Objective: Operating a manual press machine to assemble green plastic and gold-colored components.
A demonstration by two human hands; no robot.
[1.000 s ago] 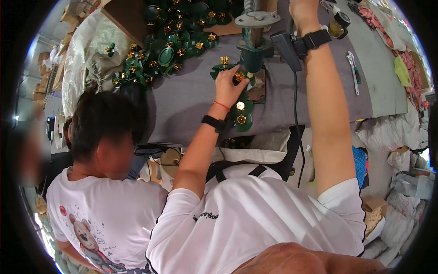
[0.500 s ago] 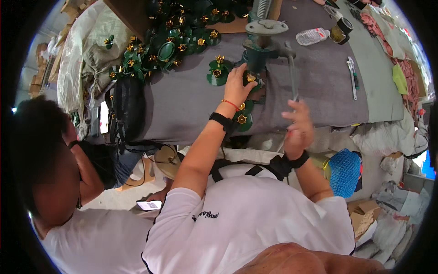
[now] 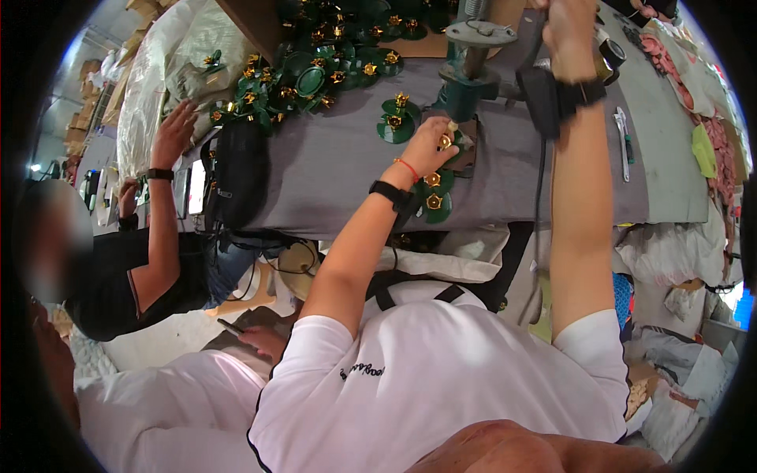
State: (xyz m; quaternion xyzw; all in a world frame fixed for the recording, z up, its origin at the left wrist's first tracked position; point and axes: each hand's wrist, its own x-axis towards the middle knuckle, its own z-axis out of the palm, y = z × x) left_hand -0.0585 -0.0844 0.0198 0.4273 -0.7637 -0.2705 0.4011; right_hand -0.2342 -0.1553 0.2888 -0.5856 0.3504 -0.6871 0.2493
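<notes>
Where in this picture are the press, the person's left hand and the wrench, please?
Press [image 3: 467, 83], head view: on its green upright body.
Left hand [image 3: 430, 144], head view: on the back of the hand, at the press base.
Wrench [image 3: 620, 142], head view: on its metal shank.

Green discs [image 3: 398, 126] gold-centred; grey table cover [image 3: 339, 169]; teal press [image 3: 465, 79].

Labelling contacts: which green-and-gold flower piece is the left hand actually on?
The flower piece at the press base, under the left hand's fingertips. The two near the wrist and the one farther back lie untouched.
</notes>
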